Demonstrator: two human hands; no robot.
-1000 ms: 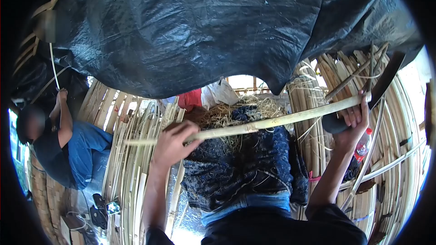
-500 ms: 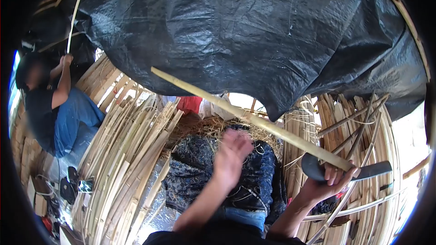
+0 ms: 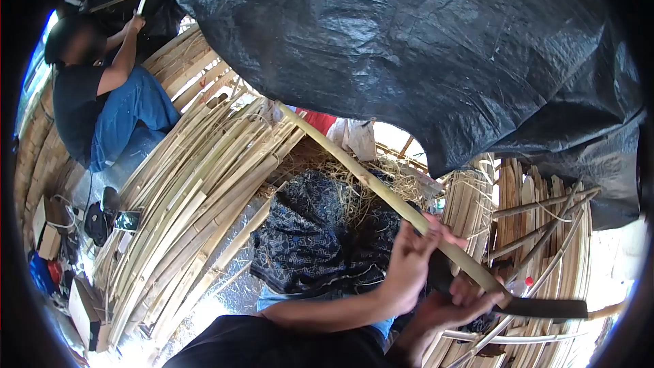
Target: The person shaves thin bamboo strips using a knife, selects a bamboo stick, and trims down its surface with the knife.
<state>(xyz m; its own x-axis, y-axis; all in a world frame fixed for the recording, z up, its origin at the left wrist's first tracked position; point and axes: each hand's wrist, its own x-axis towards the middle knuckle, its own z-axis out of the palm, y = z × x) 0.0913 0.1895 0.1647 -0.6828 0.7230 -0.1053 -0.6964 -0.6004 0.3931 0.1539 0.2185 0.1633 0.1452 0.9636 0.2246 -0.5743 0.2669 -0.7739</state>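
— What covers the floor [image 3: 235, 289] at lower centre?

— A shiny silver sheet; a broad heap of split bamboo slats [image 3: 197, 184] lies across it, running from lower left up toward the centre.

— And at the left edge?

— Dark sandals [image 3: 97, 221] and a small device [image 3: 127, 220] just beside the slats; cardboard boxes [image 3: 49, 240] lower down; a person in blue trousers [image 3: 126, 112] sits at upper left.

— The right side?

— More bamboo strips [image 3: 538, 232], stacked close together.

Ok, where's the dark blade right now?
In the head view the dark blade lies low on the right, gripped by the right hand just under the bamboo pole, with the left hand beside it.
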